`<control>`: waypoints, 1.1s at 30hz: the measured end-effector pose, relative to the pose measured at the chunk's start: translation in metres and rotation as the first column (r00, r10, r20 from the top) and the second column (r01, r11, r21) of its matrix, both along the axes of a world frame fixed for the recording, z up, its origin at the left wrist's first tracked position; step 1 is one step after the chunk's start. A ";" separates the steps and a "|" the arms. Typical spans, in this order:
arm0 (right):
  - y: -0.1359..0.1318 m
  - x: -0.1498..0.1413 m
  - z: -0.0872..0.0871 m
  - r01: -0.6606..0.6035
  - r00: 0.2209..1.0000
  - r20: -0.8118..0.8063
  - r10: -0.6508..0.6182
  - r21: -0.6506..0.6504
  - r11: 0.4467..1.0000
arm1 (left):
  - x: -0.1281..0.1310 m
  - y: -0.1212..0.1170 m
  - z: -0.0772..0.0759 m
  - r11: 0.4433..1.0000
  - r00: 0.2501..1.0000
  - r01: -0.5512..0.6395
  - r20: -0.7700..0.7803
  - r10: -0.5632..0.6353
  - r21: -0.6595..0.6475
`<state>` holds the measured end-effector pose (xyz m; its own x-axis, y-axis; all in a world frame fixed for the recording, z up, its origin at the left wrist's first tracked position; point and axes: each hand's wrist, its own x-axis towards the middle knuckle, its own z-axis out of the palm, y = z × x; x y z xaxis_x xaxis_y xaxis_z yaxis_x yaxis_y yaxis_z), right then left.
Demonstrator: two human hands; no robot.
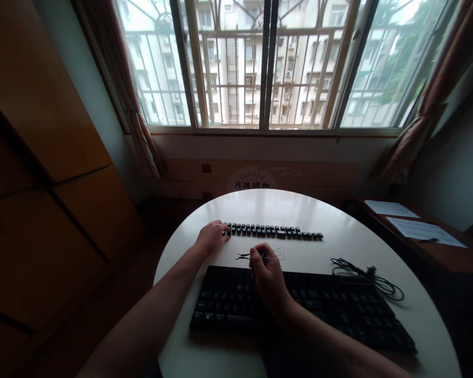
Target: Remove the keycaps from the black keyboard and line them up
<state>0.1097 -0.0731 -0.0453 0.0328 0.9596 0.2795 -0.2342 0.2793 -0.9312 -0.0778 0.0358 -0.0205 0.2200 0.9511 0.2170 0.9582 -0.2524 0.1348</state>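
Note:
My left hand (212,234) reaches to the left end of two rows of black keycaps (260,230), its fingertips closed around a keycap (226,233) there. In my right hand (268,270) is a keycap puller, a small tool with black prongs (243,256) to the left and thin wire loops (276,253) to the right. That hand is raised over the upper middle of a black keyboard (347,304) and hides some of its keys. Several key positions along the keyboard's top look bare, but the dark picture leaves this uncertain.
Everything lies on a round white table (319,254). A coiled black cable (370,271) rests at the keyboard's upper right. To the right, a brown side table (418,252) bears paper sheets (425,231) and a pen (429,240). Wooden cabinets (55,236) stand left; a barred window is ahead.

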 end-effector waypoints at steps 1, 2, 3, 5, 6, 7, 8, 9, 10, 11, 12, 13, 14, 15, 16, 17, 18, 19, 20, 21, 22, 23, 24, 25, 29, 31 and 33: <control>0.000 0.000 -0.001 -0.008 1.000 0.001 0.008 -0.001 1.000 | 0.000 0.000 0.000 1.000 1.000 -0.004 -0.001 0.004 0.003; 0.001 0.000 -0.001 -0.015 1.000 0.001 0.015 -0.004 1.000 | 0.000 0.000 -0.001 1.000 1.000 -0.008 0.000 0.008 0.007; 0.001 0.000 -0.002 -0.019 1.000 0.003 0.019 -0.006 1.000 | 0.000 0.000 -0.001 1.000 1.000 -0.011 0.001 0.011 0.011; 0.001 0.001 -0.002 -0.024 1.000 0.006 0.024 -0.005 1.000 | 0.000 0.000 -0.002 1.000 1.000 -0.012 0.003 0.012 0.017; 0.001 0.001 -0.002 -0.026 1.000 0.007 0.026 -0.004 1.000 | 0.000 0.000 -0.002 1.000 1.000 -0.011 0.005 0.011 0.021; 0.001 0.001 -0.003 -0.028 1.000 0.008 0.028 -0.002 1.000 | 0.000 0.000 -0.002 1.000 1.000 -0.009 0.007 0.009 0.025; 0.001 0.001 -0.003 -0.033 0.999 0.008 0.033 0.000 0.999 | 0.000 0.000 -0.002 1.000 1.000 -0.007 0.009 0.007 0.030; 0.001 0.001 -0.003 -0.037 0.999 0.009 0.037 0.000 0.999 | -0.001 0.001 -0.002 0.999 1.000 -0.007 0.011 0.006 0.037; 0.001 0.001 -0.003 -0.038 0.999 0.011 0.038 0.000 0.999 | -0.002 0.001 -0.001 0.999 1.000 -0.009 0.013 0.008 0.046; 0.001 0.001 -0.003 -0.036 0.999 0.012 0.036 0.000 0.999 | -0.005 0.002 0.000 0.998 1.000 -0.014 0.014 0.013 0.055; 0.001 0.001 -0.003 -0.034 0.999 0.013 0.034 -0.001 0.999 | -0.007 0.003 0.001 0.997 1.000 -0.021 0.018 0.020 0.070; 0.001 0.001 -0.003 -0.034 0.999 0.012 0.034 -0.003 0.999 | -0.010 0.003 0.002 0.995 0.999 -0.031 0.027 0.029 0.094; 0.001 0.001 -0.003 -0.038 0.999 0.007 0.038 -0.006 0.999 | -0.013 0.004 0.004 0.991 0.998 -0.042 0.042 0.037 0.126; 0.001 0.001 -0.003 -0.044 0.999 0.001 0.044 -0.010 0.999 | -0.016 0.005 0.005 0.985 0.997 -0.055 0.064 0.045 0.165; 0.001 0.001 -0.003 -0.050 0.999 -0.003 0.050 -0.014 0.999 | -0.019 0.005 0.007 0.975 0.995 -0.070 0.090 0.053 0.209; 0.001 0.002 -0.003 -0.052 0.999 -0.005 0.052 -0.018 0.998 | -0.021 0.005 0.008 0.964 0.991 -0.088 0.120 0.059 0.252; 0.001 0.002 -0.004 -0.054 0.999 -0.003 0.053 -0.025 0.998 | -0.022 0.005 0.009 0.952 0.987 -0.104 0.147 0.064 0.288; 0.001 0.002 -0.004 -0.055 0.999 0.000 0.055 -0.033 0.998 | -0.022 0.005 0.010 0.943 0.984 -0.115 0.169 0.063 0.314; 0.001 0.002 -0.005 -0.059 0.998 0.005 0.059 -0.044 0.997 | -0.020 0.003 0.010 0.937 0.981 -0.114 0.185 0.054 0.330; 0.001 0.002 -0.006 -0.065 0.998 0.016 0.066 -0.054 0.996 | -0.017 0.002 0.011 0.936 0.981 -0.095 0.193 0.030 0.338; 0.001 0.003 -0.006 -0.072 0.997 0.032 0.074 -0.061 0.996 | -0.013 -0.001 0.011 0.941 0.981 -0.058 0.196 -0.009 0.334; 0.000 0.003 -0.007 -0.080 0.995 0.050 0.083 -0.066 0.995 | -0.008 -0.003 0.011 0.948 0.978 0.003 0.197 -0.069 0.317; 0.000 0.003 -0.007 -0.086 0.993 0.070 0.090 -0.067 0.994 | -0.002 -0.007 0.011 0.957 0.971 0.069 0.200 -0.129 0.282; -0.001 0.003 -0.007 -0.087 0.991 0.093 0.093 -0.061 0.994 | 0.005 -0.011 0.011 0.962 0.962 0.130 0.203 -0.181 0.242; -0.004 0.006 -0.005 -0.069 0.978 0.199 0.065 0.011 0.998 | 0.033 -0.027 0.007 0.926 0.916 0.376 0.141 -0.377 0.032; -0.006 0.007 -0.003 -0.061 0.967 0.251 0.044 0.061 0.996 | 0.043 -0.033 0.004 0.886 0.884 0.460 0.121 -0.451 -0.060; -0.007 0.008 -0.001 -0.056 0.956 0.294 0.024 0.101 0.993 | 0.049 -0.036 0.002 0.847 0.857 0.516 0.097 -0.507 -0.131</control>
<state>0.1181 -0.0803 -0.0466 -0.1032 0.9225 0.3720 0.0299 0.3767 -0.9258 -0.0291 -0.0004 -0.0188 0.6753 0.7291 0.1113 0.6886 -0.6774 0.2589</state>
